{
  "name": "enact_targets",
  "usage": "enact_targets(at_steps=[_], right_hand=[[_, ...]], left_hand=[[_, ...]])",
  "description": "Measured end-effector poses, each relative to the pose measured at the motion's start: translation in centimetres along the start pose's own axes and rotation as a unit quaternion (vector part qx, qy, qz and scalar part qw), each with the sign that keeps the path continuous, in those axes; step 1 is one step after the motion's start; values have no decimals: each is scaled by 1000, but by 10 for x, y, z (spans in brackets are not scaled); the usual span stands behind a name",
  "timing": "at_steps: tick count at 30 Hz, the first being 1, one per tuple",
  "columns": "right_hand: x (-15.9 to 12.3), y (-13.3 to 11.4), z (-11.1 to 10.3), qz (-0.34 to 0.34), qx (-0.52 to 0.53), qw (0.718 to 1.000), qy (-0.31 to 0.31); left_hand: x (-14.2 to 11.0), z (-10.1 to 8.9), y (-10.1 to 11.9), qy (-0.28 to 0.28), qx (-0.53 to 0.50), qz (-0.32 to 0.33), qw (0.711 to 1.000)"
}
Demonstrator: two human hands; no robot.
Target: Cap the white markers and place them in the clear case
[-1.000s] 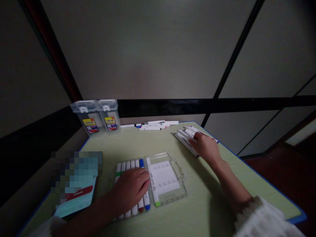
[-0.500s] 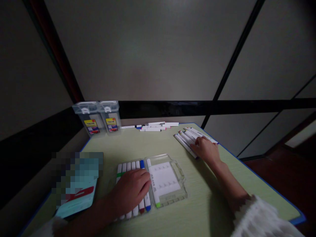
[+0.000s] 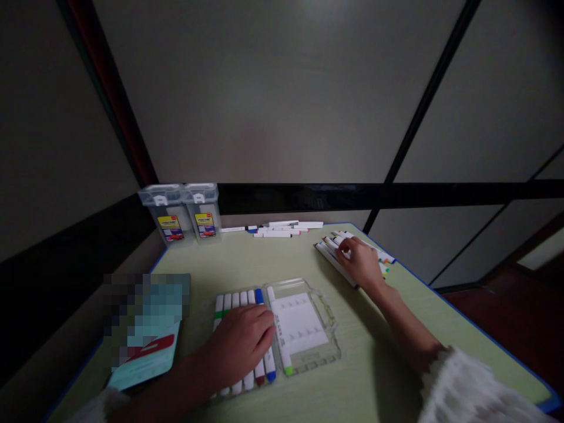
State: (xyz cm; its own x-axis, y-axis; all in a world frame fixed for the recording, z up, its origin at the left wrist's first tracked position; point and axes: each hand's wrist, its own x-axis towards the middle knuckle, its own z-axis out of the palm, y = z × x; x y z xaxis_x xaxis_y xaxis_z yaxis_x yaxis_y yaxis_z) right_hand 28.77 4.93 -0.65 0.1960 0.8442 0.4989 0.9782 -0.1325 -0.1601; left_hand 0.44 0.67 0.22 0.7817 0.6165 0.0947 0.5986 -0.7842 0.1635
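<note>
A clear plastic case (image 3: 335, 343) lies unfolded on the table. Its left half holds a row of white markers (image 3: 244, 298) with coloured ends, and a single green-ended marker (image 3: 280, 338) lies along the inner side of the right half, beside a white paper insert (image 3: 304, 320). My left hand (image 3: 244, 341) rests on the row, fingers bent together and tips out of sight. Over a loose group of white markers (image 3: 335, 264) at the right edge, my right hand (image 3: 361, 261) has its thumb and fingers curled in a pinch at a marker.
Two lidded clear containers (image 3: 174, 214) with yellow labels stand at the back left. Several more markers (image 3: 282, 229) lie along the back edge near the wall. A phone-like device (image 3: 150, 358), partly blurred, sits at the left. The table (image 3: 396, 376) has a blue edge.
My right hand has lifted slightly and its fingers have drawn into a rounder pinch over the markers. The left hand stays on the case. The whole view has shifted a little.
</note>
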Motion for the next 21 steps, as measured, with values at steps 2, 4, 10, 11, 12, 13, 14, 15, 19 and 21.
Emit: enact_targets(at_steps=[2,4,10,11,12,13,14,15,19,21], right_hand=[[15,-14,6,-52,28,998,-26],[32,-30,17,-81,40,995,-47],[74,-75,59,-149,47,982,-103],[76,-80,65,-153,44,981,-108],[78,-84,70,-156,40,980,-114],[79,-88,74,-156,35,980,-119],[80,-90,78,-156,30,979,-125],[80,-93,81,-155,26,979,-132],[80,-97,87,-147,13,977,-153],[79,-98,88,-142,10,977,-159]], left_hand=[[0,0,0,1,-1,2,1000],[-1,1,0,-1,0,2,1000],[-2,1,1,9,1,-1,1000],[-3,1,2,13,2,-3,1000],[-3,1,2,15,2,-2,1000],[-3,1,2,16,2,-1,1000],[-3,1,2,17,2,-1,1000],[-3,2,2,17,2,-1,1000],[-3,1,2,18,2,-1,1000],[-3,1,2,17,-2,-2,1000]])
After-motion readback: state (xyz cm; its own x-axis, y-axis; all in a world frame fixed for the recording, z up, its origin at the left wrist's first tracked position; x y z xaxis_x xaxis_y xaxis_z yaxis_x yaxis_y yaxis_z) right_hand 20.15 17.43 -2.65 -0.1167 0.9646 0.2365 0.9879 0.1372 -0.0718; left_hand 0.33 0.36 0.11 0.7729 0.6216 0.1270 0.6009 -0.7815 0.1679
